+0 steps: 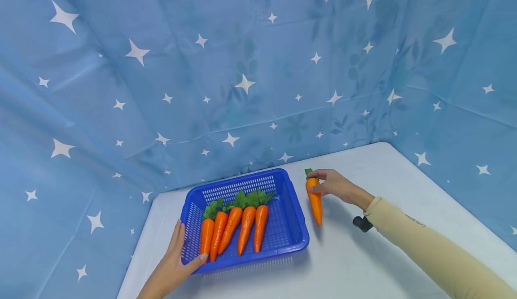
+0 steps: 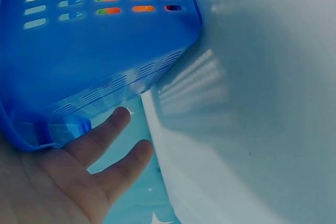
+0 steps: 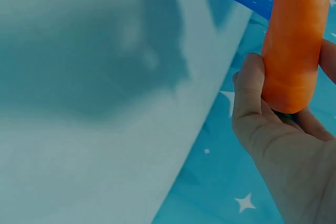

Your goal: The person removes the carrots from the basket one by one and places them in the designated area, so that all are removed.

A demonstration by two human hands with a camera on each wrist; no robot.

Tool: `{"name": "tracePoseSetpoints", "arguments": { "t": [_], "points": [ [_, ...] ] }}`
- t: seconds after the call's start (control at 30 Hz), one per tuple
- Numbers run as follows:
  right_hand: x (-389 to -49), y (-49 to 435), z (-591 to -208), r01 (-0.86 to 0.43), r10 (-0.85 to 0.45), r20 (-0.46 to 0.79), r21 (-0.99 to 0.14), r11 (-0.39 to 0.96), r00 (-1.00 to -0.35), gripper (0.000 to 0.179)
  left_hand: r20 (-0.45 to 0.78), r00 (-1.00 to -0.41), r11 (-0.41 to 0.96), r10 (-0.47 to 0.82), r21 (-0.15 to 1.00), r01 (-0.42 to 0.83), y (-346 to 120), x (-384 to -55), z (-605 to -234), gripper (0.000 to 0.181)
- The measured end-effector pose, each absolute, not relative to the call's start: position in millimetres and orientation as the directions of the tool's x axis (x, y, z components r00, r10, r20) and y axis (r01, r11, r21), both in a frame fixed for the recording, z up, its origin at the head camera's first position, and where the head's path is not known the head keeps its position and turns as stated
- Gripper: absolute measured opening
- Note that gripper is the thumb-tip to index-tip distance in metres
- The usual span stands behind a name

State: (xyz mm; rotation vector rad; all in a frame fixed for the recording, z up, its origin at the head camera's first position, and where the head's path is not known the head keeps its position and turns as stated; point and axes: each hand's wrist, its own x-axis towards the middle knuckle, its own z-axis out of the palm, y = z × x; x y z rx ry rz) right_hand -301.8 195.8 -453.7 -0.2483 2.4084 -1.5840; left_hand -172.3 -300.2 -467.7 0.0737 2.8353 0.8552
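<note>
Toward the top of a single carrot, just below its green leaves, my right hand holds it between thumb and fingers. The carrot's tip points down toward me, right of a blue plastic basket. In the right wrist view the thumb presses one side of the carrot. My left hand grips the basket's near left corner, thumb over the rim. Two fingers stretch along the outside in the left wrist view. Several orange carrots lie side by side inside, leaves toward the far wall.
A white table carries the basket, whose slotted walls cast shadows on it. Blue cloth with white stars hangs behind and on both sides. A small black device sits beneath my right wrist.
</note>
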Motion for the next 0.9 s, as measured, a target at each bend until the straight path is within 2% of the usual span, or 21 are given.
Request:
{"name": "tracePoseSetpoints", "arguments": {
  "t": [0.53, 0.9],
  "points": [
    [-295.7, 181.6, -483.5, 0.002, -0.229, -0.13, -0.873, 0.488, -0.965, 0.052, -0.164, -0.981, 0.829, 0.1, 0.559, -0.009, -299.5, -170.5, -466.3, 0.124],
    [-294.4, 170.5, -501.4, -0.023, -0.19, -0.12, -0.788, 0.616, -0.974, 0.053, -0.156, -0.982, 0.825, 0.102, 0.565, -0.004, -301.1, -172.1, -466.8, 0.124]
  ]
}}
